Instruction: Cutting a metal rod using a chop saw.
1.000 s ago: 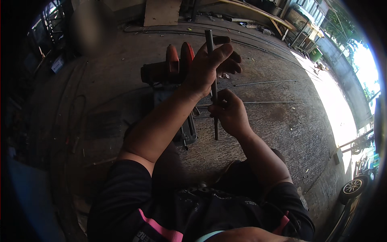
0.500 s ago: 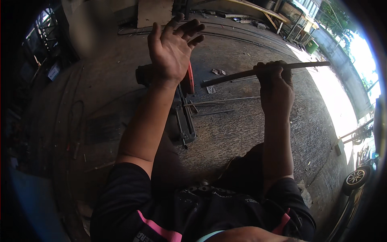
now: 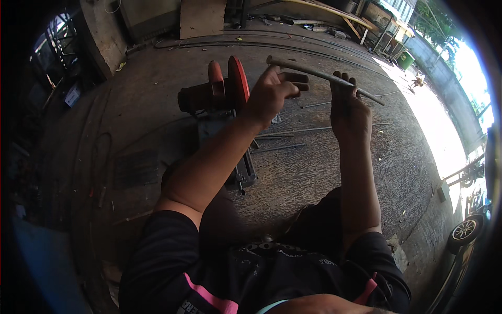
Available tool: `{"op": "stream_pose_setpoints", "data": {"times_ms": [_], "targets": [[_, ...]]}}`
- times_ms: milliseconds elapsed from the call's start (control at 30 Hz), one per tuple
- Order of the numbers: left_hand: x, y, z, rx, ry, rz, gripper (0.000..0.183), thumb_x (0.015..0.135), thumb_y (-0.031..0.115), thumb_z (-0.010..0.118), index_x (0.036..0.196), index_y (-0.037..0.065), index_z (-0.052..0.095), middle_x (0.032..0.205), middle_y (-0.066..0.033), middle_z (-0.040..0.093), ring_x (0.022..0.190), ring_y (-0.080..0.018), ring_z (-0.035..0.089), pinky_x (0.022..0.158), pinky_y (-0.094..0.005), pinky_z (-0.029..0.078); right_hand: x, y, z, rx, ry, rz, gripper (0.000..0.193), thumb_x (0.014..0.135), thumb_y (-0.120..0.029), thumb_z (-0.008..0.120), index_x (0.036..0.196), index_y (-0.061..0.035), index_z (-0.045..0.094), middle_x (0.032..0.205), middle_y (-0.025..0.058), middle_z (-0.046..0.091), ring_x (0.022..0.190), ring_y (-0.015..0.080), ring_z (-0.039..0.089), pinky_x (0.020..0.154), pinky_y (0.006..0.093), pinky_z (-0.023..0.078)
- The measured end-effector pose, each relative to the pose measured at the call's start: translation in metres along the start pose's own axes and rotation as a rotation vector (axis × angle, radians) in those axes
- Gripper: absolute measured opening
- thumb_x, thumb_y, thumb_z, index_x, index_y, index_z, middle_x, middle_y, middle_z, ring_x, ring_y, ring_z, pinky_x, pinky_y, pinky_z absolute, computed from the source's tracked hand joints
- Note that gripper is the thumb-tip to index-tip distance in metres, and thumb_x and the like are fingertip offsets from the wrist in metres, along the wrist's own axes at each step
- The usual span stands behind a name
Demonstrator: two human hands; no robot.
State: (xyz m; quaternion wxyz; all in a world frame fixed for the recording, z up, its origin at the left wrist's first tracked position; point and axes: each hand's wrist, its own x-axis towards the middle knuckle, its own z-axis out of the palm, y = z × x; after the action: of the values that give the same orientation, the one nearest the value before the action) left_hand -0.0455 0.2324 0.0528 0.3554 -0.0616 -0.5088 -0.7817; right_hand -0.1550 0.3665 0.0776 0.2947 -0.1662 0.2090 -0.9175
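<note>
A straight grey metal rod [image 3: 319, 74] is held up in front of me, its left end higher than its right. My right hand [image 3: 351, 112] grips it towards the right end, fingertips showing above the rod. My left hand [image 3: 272, 94] is just under the left end, fingers stretched out to the right and apart; whether it touches the rod I cannot tell. Beyond my left forearm a cut-off saw with a red disc guard [image 3: 238, 78] and red handle stands on the floor, its base partly hidden by that arm.
Thin metal rods [image 3: 280, 146] lie on the floor right of the saw. Long bars [image 3: 293, 44] stretch along the floor farther back. A board [image 3: 203, 20] leans at the back wall. Sunlit ground and a car wheel [image 3: 464, 229] are at the right.
My left hand has come down and right from its raised, spread pose to the rod's left end. The rod has tilted, left end up and right end down. The saw is less covered.
</note>
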Motion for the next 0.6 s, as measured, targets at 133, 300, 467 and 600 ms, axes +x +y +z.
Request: {"op": "stream_pose_setpoints", "data": {"times_ms": [133, 300, 467, 600], "targets": [[-0.007, -0.005, 0.019, 0.317, -0.118, 0.120, 0.039, 0.090, 0.001, 0.053, 0.128, -0.001, 0.041, 0.115, -0.0148, 0.058, 0.106, -0.0187, 0.058, 0.095, -0.0332, 0.046, -0.001, 0.007, -0.006, -0.004, -0.011, 0.047, 0.031, 0.100, -0.008, 0.036, 0.127, 0.0076, 0.033, 0.127, 0.0211, 0.044, 0.124, 0.0314, 0.045, 0.110, 0.0412, 0.038], [-0.002, -0.010, 0.017, 0.341, -0.060, 0.264, 0.026, 0.094, 0.008, 0.055, 0.117, -0.001, 0.051, 0.099, -0.0085, 0.065, 0.097, -0.0136, 0.061, 0.088, -0.0290, 0.048, -0.007, 0.022, -0.012, -0.035, -0.019, 0.174, 0.028, 0.100, -0.015, 0.038, 0.119, 0.0060, 0.038, 0.122, 0.0212, 0.046, 0.120, 0.0313, 0.048, 0.109, 0.0418, 0.039], [0.006, -0.023, -0.007, 0.518, 0.141, 0.265, 0.012, 0.094, 0.003, 0.052, 0.104, -0.002, 0.057, 0.095, -0.0082, 0.065, 0.092, -0.0153, 0.064, 0.087, -0.0291, 0.052, 0.019, 0.041, -0.068, 0.204, -0.634, 0.795, 0.037, 0.101, -0.031, 0.039, 0.109, 0.0042, 0.047, 0.111, 0.0190, 0.054, 0.100, 0.0233, 0.056, 0.089, 0.0340, 0.047], [0.010, -0.025, -0.038, 0.766, 0.212, 0.145, 0.011, 0.093, 0.006, 0.054, 0.101, -0.001, 0.058, 0.087, -0.0080, 0.066, 0.080, -0.0148, 0.065, 0.078, -0.0280, 0.053, 0.012, 0.031, -0.059, -0.281, -0.498, 0.945, 0.043, 0.100, -0.037, 0.043, 0.109, 0.0034, 0.052, 0.099, 0.0128, 0.059, 0.087, 0.0183, 0.057, 0.080, 0.0310, 0.047]]}}
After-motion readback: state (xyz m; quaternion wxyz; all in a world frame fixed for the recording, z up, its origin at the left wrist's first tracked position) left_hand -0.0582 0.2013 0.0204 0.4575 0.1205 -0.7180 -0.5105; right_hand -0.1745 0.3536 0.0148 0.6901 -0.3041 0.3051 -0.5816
